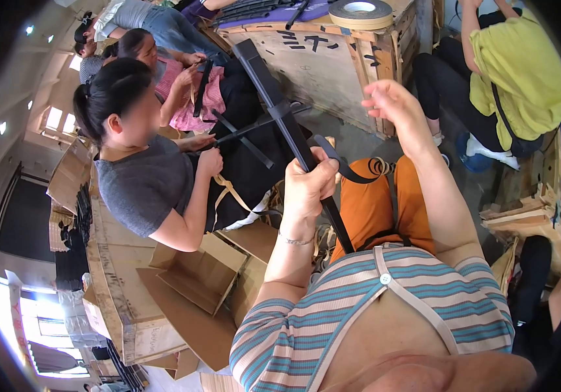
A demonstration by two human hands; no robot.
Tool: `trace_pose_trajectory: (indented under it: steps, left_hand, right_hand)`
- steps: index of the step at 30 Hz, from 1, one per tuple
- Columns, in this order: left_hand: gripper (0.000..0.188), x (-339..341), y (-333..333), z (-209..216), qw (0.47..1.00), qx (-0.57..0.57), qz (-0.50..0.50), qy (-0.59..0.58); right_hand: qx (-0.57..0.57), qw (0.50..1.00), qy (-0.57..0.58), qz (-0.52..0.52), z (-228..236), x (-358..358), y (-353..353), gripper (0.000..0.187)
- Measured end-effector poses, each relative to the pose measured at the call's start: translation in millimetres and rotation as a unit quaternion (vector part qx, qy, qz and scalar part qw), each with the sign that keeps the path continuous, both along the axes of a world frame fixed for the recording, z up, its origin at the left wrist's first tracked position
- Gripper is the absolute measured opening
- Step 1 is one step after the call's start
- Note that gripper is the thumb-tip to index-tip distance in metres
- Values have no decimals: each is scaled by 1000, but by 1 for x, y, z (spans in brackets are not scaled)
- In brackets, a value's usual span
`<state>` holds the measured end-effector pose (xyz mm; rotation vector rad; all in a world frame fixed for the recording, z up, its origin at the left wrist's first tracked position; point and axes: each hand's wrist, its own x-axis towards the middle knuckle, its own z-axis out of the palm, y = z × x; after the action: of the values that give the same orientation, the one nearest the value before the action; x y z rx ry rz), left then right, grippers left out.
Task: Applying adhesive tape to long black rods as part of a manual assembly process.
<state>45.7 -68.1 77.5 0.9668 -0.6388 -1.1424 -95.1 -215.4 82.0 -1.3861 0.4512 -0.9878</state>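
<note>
My left hand (310, 185) is closed round a long black bar (287, 124), which slants from my waist up and away to the left. Its far part is wider, with a band round it partway along. Beside that hand a narrow black strip (352, 174) hangs to the right and ends in loose curls over my orange trousers; whether my fingers also pinch it, I cannot tell. Raised to the right, my right hand (395, 111) is apart from the bar. Its fingers are loosely bent and spread, with nothing visible in them.
Close on the left, a seated co-worker (150, 150) handles black strips (244, 136) and tan backing (228, 189). An opened cardboard box (195, 281) stands below them. Ahead, a wooden crate (300, 65) carries a tape roll (361, 13). Another person in yellow (522, 78) sits at right.
</note>
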Motion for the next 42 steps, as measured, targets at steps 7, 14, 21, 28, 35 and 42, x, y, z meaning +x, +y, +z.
trace_pose_trajectory:
  steps: [7,14,21,28,35,42]
  left_hand:
    - [11,-3,0,-2,1000,0,14,-24]
    - [11,7,-6,-24,998,-20,-55,18]
    - [37,6,-4,-65,991,-67,-114,35]
    - [52,-13,19,-105,997,-10,-70,39]
    - [43,-12,13,-88,995,-9,-80,59]
    - [43,-11,8,-73,993,7,-107,54]
  right_hand:
    - [-171,977,-32,126,-8,18,39,12]
    - [-189,976,-85,74,-16,25,37,16]
    - [-228,963,-137,46,-16,13,24,20]
    - [-11,991,-42,130,-27,5,22,17]
    - [9,984,36,172,-33,1,12,8]
    - [9,983,76,168,-22,8,12,6]
